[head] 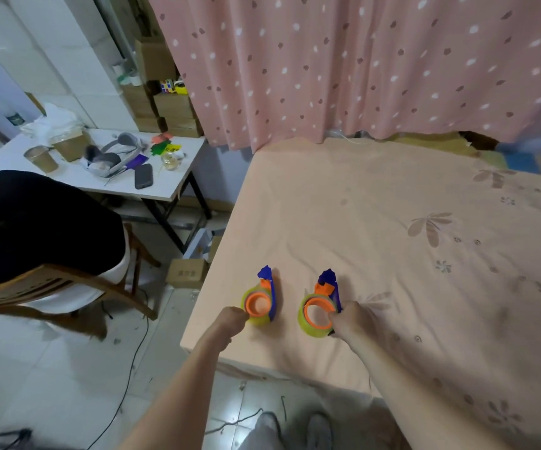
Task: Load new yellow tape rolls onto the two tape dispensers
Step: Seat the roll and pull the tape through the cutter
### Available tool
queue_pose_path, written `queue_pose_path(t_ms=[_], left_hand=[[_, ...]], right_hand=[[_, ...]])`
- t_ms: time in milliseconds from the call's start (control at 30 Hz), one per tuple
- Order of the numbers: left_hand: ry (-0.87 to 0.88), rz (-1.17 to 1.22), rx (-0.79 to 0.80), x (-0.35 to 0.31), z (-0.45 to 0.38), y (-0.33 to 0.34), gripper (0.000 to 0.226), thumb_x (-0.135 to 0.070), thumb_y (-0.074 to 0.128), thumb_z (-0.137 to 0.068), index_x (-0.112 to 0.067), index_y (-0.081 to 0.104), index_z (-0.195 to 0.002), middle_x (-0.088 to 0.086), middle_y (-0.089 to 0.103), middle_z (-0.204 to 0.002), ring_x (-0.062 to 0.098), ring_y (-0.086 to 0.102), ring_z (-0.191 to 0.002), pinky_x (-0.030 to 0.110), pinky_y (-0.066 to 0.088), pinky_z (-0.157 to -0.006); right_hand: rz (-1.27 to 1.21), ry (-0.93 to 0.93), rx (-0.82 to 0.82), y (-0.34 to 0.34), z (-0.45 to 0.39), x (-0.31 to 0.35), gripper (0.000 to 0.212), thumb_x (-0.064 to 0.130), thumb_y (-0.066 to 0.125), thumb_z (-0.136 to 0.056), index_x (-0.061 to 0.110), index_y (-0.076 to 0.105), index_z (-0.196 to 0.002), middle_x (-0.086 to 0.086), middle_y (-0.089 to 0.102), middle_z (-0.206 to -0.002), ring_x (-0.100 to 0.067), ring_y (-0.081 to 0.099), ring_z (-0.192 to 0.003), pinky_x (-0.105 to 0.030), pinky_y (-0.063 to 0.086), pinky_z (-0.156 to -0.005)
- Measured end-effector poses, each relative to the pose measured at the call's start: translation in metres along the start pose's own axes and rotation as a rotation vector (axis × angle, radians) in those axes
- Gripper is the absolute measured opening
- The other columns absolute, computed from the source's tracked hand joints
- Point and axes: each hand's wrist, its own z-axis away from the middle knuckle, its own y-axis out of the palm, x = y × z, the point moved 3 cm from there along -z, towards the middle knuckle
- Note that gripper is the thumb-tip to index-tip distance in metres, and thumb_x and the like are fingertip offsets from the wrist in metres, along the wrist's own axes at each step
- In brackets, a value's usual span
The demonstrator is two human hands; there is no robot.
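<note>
Both hands have a closed grip, each on one dispenser. The left hand pinches the near edge of the left tape dispenser, at the yellow tape roll that sits around its orange hub. The right hand holds the right tape dispenser from its right side, with the fingers curled at the rim of the orange ring; how deep the fingertips go I cannot tell, because the hand covers that part.

The two dispensers stand side by side, a little apart, on the bed near its left front corner, with their blue noses pointing away from the person. Each one already carries a yellow roll, and the second yellow tape roll seems fully seated on the right hub.

I judge that the loading itself is almost finished and that the step in hand is the last seating or setting down of both dispensers. The next move probably calls for checking that each roll sits flat on its hub, and then for letting go gently, so that the light dispensers do not tip on the soft sheet.
</note>
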Motion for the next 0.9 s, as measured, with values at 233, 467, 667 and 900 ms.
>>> queue_pose_path(t_ms=[233,467,667,900], left_hand=[[-0.029,0.014,0.081,-0.002,-0.028,-0.016,0.042,-0.018,0.053,-0.101,-0.002,0.053,-0.139,0.015,0.055,-0.115,0.032,0.051,-0.106,0.040,0.039,-0.088],[-0.052,-0.005,0.151,-0.004,-0.063,-0.039,0.038,-0.018,0.051,-0.100,-0.005,0.055,-0.136,0.011,0.053,-0.115,0.027,0.046,-0.100,0.036,0.037,-0.083],[-0.072,0.026,0.147,0.004,-0.092,-0.062,0.025,-0.014,0.052,-0.097,-0.011,0.060,-0.121,0.008,0.054,-0.101,0.027,0.047,-0.091,0.039,0.038,-0.085],[-0.081,0.055,0.168,0.006,-0.104,-0.066,0.016,-0.016,0.053,-0.097,-0.016,0.059,-0.112,0.007,0.055,-0.093,0.027,0.048,-0.087,0.037,0.039,-0.081]], right_hand=[[0.128,0.090,-0.019,0.021,-0.006,0.021,0.026,0.006,0.051,-0.092,-0.002,0.068,-0.110,-0.021,0.076,-0.103,-0.025,0.065,-0.079,-0.013,0.032,-0.032],[0.151,0.197,-0.111,0.052,-0.036,0.023,0.021,0.009,0.058,-0.086,0.002,0.071,-0.100,-0.017,0.076,-0.097,-0.030,0.071,-0.099,-0.031,0.053,-0.082],[0.119,0.225,-0.170,0.075,-0.073,0.010,0.027,0.010,0.063,-0.080,0.003,0.066,-0.106,-0.018,0.072,-0.101,-0.032,0.071,-0.094,-0.035,0.057,-0.086],[0.209,0.235,-0.218,0.084,-0.092,0.004,0.033,0.017,0.069,-0.079,0.010,0.062,-0.111,-0.012,0.070,-0.102,-0.033,0.068,-0.098,-0.041,0.053,-0.092]])
